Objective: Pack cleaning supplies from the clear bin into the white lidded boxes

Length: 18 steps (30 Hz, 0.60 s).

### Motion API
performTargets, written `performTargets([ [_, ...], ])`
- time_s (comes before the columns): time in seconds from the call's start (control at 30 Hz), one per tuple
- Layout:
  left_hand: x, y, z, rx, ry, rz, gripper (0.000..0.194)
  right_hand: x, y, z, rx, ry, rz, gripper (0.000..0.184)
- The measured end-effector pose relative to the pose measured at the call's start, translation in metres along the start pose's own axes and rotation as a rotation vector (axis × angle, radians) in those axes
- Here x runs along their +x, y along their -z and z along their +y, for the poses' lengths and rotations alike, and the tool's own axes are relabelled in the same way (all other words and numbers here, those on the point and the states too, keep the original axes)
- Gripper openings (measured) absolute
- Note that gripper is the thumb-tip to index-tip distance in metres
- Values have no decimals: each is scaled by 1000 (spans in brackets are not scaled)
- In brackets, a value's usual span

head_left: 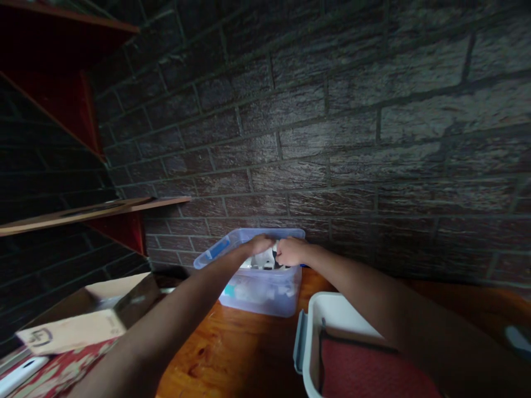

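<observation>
Both of my hands reach into a clear plastic bin (261,307) against the brick wall. My left hand (261,243) is at the middle of the bin with its fingers curled down. Close beside it on the right, my right hand (291,251) is closed, knuckles toward the other hand. Between and below them lies a white item with black patches (265,260); its kind is not clear. The hands hide much of it, and I cannot tell exactly what each one grips. Through the bin's wall show blurred white and teal contents.
On the wooden table (207,354), a white container with a grey latch (310,354) holds a red cloth-like thing (369,370). An open cardboard box (78,329) sits at left on a red patterned cloth (78,362). A wooden shelf (166,203) juts from the left wall.
</observation>
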State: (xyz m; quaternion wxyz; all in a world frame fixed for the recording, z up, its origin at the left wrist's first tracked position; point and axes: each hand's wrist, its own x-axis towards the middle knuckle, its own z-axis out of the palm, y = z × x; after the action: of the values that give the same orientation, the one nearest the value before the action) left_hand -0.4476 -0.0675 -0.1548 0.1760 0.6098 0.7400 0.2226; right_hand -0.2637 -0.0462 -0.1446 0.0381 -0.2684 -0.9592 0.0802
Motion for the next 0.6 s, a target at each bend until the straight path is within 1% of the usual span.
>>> performTargets([
  [0.07, -3, 14, 7, -34, 20, -10, 37, -4, 1, 2, 33, -11, 83, 33],
  [0.13, -8, 29, 16, -74, 8, -18, 37, -11, 4, 5, 63, -26, 183, 32],
  [0.2, -16, 42, 27, -113, -24, -31, 36, -22, 10, 10, 92, -32, 283, 32],
  [0.27, -25, 49, 40, -146, -72, -58, 34, -35, 18, 16, 122, -36, 381, 35],
  [0.3, -29, 50, 48, -159, -99, -82, 32, -41, 23, 19, 137, -36, 428, 42],
  [0.4, -38, 45, 75, -184, -167, -182, 24, -57, 35, 26, 168, -45, 540, 82],
  [0.43, -40, 43, 83, -187, -183, -216, 22, -61, 38, 27, 173, -50, 555, 86],
  [0.47, -41, 41, 90, -189, -195, -243, 21, -63, 40, 27, 177, -57, 555, 80],
  [0.53, -41, 39, 99, -191, -205, -267, 24, -64, 43, 28, 181, -86, 522, 52],
  [0.57, -40, 40, 99, -189, -197, -268, 27, -63, 44, 28, 183, -109, 499, 40],
  [0.6, -39, 40, 98, -181, -177, -266, 30, -62, 44, 29, 184, -140, 479, 33],
])
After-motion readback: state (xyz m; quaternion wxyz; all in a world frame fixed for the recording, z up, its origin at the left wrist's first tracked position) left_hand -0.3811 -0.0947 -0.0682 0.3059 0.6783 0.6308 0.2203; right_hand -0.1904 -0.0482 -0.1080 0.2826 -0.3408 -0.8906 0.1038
